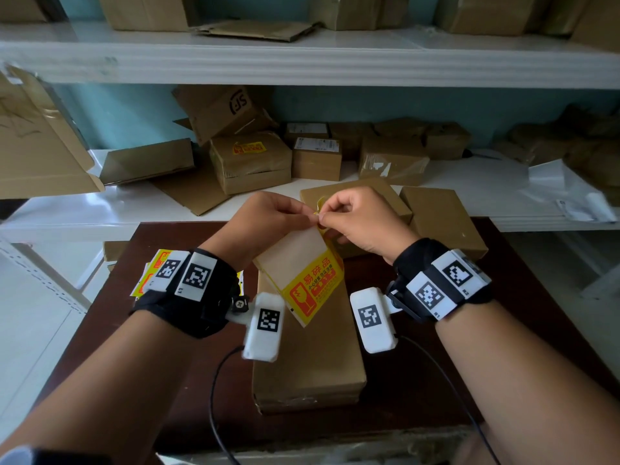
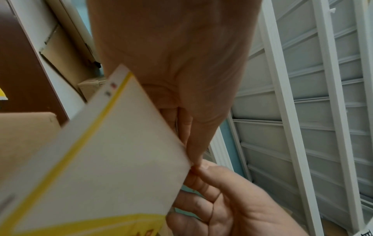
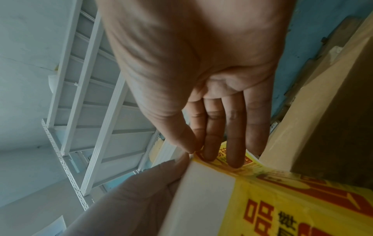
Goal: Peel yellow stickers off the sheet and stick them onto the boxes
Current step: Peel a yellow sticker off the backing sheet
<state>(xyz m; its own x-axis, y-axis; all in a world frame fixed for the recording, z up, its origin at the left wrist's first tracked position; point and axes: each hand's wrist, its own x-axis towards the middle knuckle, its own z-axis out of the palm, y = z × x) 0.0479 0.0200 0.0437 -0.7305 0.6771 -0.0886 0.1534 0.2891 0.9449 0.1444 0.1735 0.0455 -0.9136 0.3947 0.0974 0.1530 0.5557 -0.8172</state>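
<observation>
A person's left hand is pinching the top corner of a thin, floppy white backing sheet above a long brown cardboard box. The right hand is pinching the lifted corner of a yellow fragile-warning sticker. The sticker looks light, flimsy and tacky, best held by its edge.

A parcel storeroom or shipping room — white metal shelving against a blue wall, its shelves crowded with taped cardboard parcels, flattened cartons and plastic mailers, with more boxes on the dark surface below the shelving.
</observation>
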